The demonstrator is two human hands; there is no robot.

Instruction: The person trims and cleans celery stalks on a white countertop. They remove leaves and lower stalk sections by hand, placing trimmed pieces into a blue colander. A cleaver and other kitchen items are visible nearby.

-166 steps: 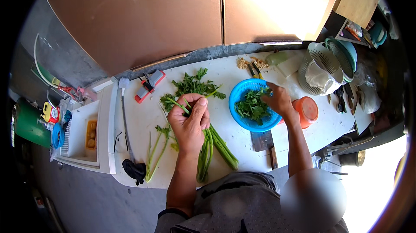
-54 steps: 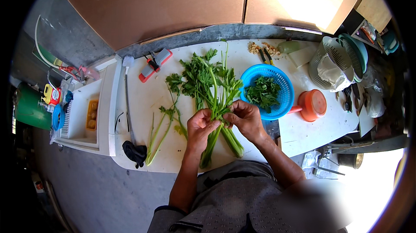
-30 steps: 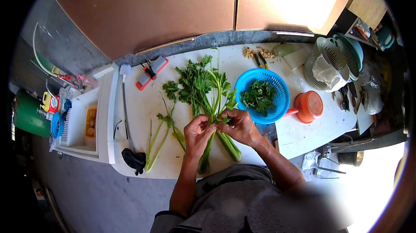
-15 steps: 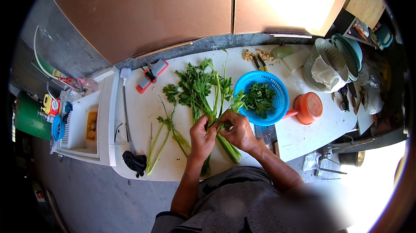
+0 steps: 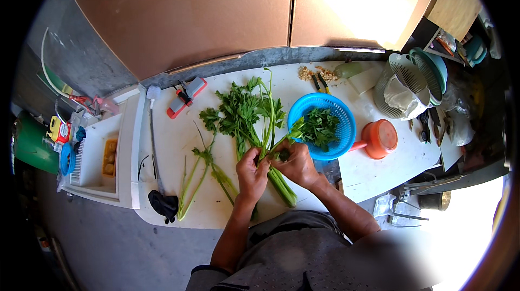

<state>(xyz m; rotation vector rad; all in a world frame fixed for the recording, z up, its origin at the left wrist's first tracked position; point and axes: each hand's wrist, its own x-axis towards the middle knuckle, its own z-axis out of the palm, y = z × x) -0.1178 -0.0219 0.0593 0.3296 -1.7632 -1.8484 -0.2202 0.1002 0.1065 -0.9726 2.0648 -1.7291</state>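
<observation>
Over the white table my left hand (image 5: 251, 178) pinches a celery stalk (image 5: 269, 123) whose leafy top points away from me. My right hand (image 5: 296, 165) is closed beside it, its fingertips on leafy pieces of the same celery; a dark green bit shows at its thumb. Behind the hands lies a leafy celery bunch (image 5: 238, 108), and thick pale stalks (image 5: 282, 188) stick out below them. Picked leaves (image 5: 320, 127) fill part of a blue plastic basket (image 5: 349, 138) just past my right hand. Thin stripped stems (image 5: 187, 193) rest to the left.
An orange-red dipper (image 5: 381, 138) lies upside down right of the basket. Pliers (image 5: 320, 82) and crumbs sit at the back. Strainer baskets (image 5: 398, 88) stand far right. A red-grey tool (image 5: 187, 97), a hose (image 5: 153, 139), a black cloth (image 5: 163, 205) and a sink (image 5: 127, 150) are left.
The whole view has shifted slightly, so the table sits a little lower and further left. Both hands stay together at the celery, with only small finger movement.
</observation>
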